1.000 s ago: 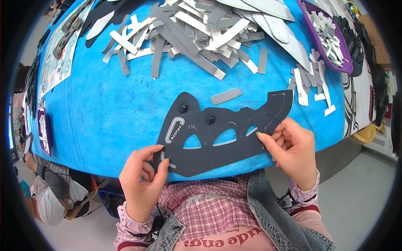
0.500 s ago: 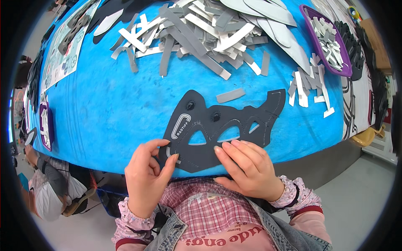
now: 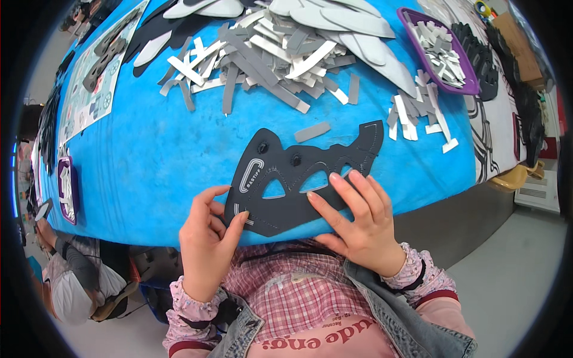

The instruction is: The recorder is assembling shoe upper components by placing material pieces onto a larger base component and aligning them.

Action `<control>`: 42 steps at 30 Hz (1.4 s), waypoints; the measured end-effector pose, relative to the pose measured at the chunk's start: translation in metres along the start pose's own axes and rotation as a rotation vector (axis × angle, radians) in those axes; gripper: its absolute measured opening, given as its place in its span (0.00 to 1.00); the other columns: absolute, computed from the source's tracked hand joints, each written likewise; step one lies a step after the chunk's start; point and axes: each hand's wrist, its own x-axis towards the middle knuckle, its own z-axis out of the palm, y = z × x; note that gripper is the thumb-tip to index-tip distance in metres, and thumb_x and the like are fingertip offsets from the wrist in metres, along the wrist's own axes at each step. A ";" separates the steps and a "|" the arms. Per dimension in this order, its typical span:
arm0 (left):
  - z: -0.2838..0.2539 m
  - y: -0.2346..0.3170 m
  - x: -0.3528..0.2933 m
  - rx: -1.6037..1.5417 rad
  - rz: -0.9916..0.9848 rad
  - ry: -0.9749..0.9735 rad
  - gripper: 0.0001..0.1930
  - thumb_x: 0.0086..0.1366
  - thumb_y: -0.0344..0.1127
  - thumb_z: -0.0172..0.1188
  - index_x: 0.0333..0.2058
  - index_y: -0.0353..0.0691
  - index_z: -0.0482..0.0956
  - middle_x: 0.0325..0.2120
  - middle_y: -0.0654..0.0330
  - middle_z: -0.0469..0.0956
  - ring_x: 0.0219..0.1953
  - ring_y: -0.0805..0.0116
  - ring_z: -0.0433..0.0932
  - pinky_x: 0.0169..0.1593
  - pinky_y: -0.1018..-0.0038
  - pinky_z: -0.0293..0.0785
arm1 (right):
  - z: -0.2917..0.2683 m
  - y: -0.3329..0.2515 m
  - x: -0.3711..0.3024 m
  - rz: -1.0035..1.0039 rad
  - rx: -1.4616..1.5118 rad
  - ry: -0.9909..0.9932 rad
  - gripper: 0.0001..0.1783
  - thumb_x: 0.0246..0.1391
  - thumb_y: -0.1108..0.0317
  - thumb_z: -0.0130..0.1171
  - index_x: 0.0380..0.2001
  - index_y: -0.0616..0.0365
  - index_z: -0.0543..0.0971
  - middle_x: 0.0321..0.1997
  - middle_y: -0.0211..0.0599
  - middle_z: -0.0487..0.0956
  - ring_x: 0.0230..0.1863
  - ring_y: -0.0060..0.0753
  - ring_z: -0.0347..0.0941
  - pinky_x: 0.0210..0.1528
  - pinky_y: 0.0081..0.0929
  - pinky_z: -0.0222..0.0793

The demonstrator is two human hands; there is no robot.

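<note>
A black shoe upper piece (image 3: 277, 212) with triangular cutouts, pale printed marks and two dark round spots lies nearly flat near the front edge of the table. At its left end, my left hand (image 3: 209, 241) pinches the edge, with the thumb on top and the index finger at the rim; the other fingers are partly hidden. My right hand (image 3: 367, 230) rests on the lower right part with its fingers stretched and spread over the cutouts. Just behind the piece lies a loose grey strip (image 3: 313, 131).
A heap of grey and white strips (image 3: 256, 59) covers the far middle of the blue table (image 3: 155, 155). Pale oval pieces (image 3: 364, 48) lie behind it. Purple baskets of strips stand at right (image 3: 468, 86) and left (image 3: 74, 197). A co-worker (image 3: 77, 280) is at the lower left.
My right hand's fingers have spread and reach farther over the right cutouts. The left hand keeps its pinch on the shoe upper piece. The whole view has shifted slightly.
</note>
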 end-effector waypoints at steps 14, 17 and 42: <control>0.000 -0.010 0.002 -0.024 0.194 -0.030 0.26 0.56 0.29 0.68 0.54 0.37 0.71 0.23 0.63 0.71 0.17 0.79 0.66 0.22 0.80 0.62 | 0.003 0.006 -0.009 -0.092 0.081 0.021 0.38 0.48 0.54 0.65 0.63 0.48 0.67 0.67 0.41 0.61 0.69 0.43 0.56 0.68 0.42 0.54; -0.003 -0.014 0.004 -0.032 0.207 -0.040 0.24 0.56 0.29 0.68 0.52 0.37 0.73 0.23 0.63 0.71 0.16 0.79 0.66 0.21 0.79 0.62 | 0.009 0.006 -0.008 -0.102 0.047 0.037 0.36 0.52 0.53 0.62 0.63 0.47 0.67 0.67 0.41 0.61 0.69 0.44 0.56 0.68 0.43 0.53; -0.055 -0.021 0.043 0.409 0.646 -0.474 0.17 0.69 0.42 0.53 0.49 0.36 0.75 0.31 0.61 0.76 0.28 0.71 0.72 0.30 0.76 0.66 | 0.084 -0.006 0.008 -0.045 0.244 0.840 0.33 0.50 0.40 0.57 0.38 0.65 0.78 0.45 0.51 0.75 0.50 0.53 0.69 0.57 0.49 0.60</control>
